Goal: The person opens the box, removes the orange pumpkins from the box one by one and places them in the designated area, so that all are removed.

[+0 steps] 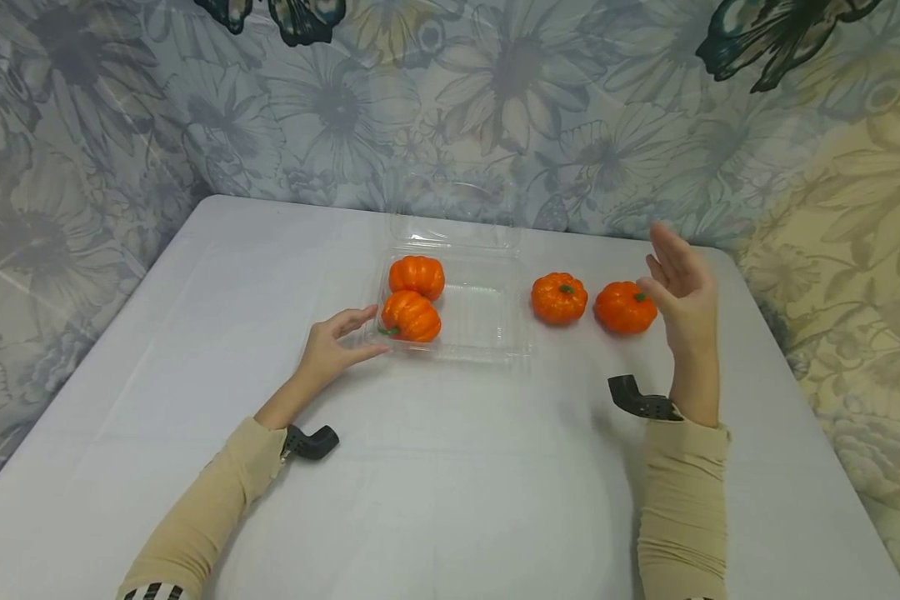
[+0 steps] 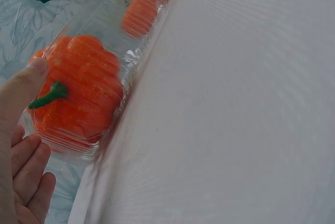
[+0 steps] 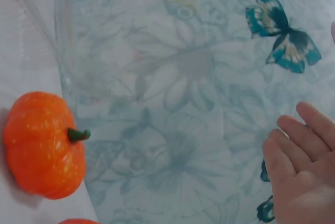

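Observation:
A clear plastic container (image 1: 476, 317) lies on the table with its hinged lid (image 1: 453, 232) raised at the back. In its left half are two small orange toy pumpkins, a rear one (image 1: 417, 275) and a front one (image 1: 412, 318) tipped with its green stem to the left. My left hand (image 1: 328, 346) is at the container's left front corner, fingers and thumb extended and spread, the thumb (image 2: 29, 85) at the rim. To the right sit two more pumpkins, a nearer one (image 1: 558, 298) and an outer one (image 1: 624, 308). Raised beside the outer one, my right hand (image 1: 682, 279) holds nothing.
The white-covered table (image 1: 450, 467) meets a flower-patterned cloth (image 1: 330, 108) with butterflies at the back and sides. Black camera mounts (image 1: 313, 442) sit on both wrists, over beige sleeves (image 1: 210, 500).

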Demonstrator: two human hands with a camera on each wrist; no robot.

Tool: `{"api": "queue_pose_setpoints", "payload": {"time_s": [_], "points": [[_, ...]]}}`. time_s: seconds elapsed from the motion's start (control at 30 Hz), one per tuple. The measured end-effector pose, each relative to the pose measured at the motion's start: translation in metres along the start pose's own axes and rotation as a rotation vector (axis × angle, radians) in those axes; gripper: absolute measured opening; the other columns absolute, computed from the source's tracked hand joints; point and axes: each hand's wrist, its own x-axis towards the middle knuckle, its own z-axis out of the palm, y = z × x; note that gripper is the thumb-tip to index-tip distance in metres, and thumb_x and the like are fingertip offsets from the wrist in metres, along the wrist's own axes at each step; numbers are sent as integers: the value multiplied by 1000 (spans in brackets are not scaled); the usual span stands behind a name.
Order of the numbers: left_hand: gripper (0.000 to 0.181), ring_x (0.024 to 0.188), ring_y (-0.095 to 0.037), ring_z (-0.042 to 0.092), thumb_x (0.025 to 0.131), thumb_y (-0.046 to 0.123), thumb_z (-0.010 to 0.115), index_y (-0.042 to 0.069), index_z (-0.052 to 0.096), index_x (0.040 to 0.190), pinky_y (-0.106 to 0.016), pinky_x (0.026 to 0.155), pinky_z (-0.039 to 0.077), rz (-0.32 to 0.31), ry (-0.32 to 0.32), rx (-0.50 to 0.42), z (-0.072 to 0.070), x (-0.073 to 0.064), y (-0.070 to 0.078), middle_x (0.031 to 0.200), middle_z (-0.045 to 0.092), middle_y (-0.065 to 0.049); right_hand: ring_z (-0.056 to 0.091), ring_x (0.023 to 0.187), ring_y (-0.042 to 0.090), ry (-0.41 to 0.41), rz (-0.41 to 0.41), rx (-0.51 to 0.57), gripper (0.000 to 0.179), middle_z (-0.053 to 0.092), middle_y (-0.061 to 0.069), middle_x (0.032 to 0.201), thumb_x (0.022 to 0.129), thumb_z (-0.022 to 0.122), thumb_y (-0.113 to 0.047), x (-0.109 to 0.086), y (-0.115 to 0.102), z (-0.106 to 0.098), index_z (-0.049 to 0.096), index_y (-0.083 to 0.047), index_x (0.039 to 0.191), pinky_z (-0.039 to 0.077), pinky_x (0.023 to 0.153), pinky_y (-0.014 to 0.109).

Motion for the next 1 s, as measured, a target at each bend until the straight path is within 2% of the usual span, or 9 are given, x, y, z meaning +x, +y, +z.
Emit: {"api": "queue_pose_setpoints", "payload": {"time_s": [0.33, 0.57, 0.77, 0.9, 1.0], "points": [[45, 106, -33, 52, 64, -7, 76, -14, 56, 103, -35, 93, 39, 7, 3, -1, -1, -1, -2, 112, 56, -23, 34, 124, 28, -128, -107, -26, 58, 47, 18, 127, 68, 75, 5, -2, -13, 28, 50, 10, 120, 27, 101, 35], [45, 106, -34, 52, 64, -7, 76, -14, 56, 103, -35, 93, 39, 4, -1, -6, -2, -1, -2, 112, 55, -24, 32, 124, 30, -232, -179, -176, 65, 44, 20, 129, 69, 77, -10, -6, -16, 48, 47, 12, 122, 31, 100, 34], [46, 106, -33, 51, 65, -5, 76, -13, 55, 105, -38, 93, 39, 0, -15, -3, -2, 2, -2, 114, 55, -24, 32, 124, 31, -273, -205, -221, 67, 44, 23, 129, 69, 78, -12, -7, -14, 60, 46, 13, 122, 31, 99, 35], [45, 107, -33, 51, 65, -5, 76, -13, 55, 105, -39, 94, 38, -11, -15, -7, -3, 2, -2, 114, 55, -23, 31, 125, 30, -331, -201, -275, 70, 42, 22, 130, 69, 77, -17, -6, -7, 68, 44, 15, 121, 31, 100, 36], [45, 107, -33, 51, 65, -6, 76, -13, 55, 104, -39, 94, 38, -25, -19, -8, -4, 1, -2, 114, 55, -23, 29, 126, 30, -362, -190, -272, 71, 42, 20, 131, 69, 77, -18, -8, -3, 74, 43, 15, 122, 30, 100, 36]]}}
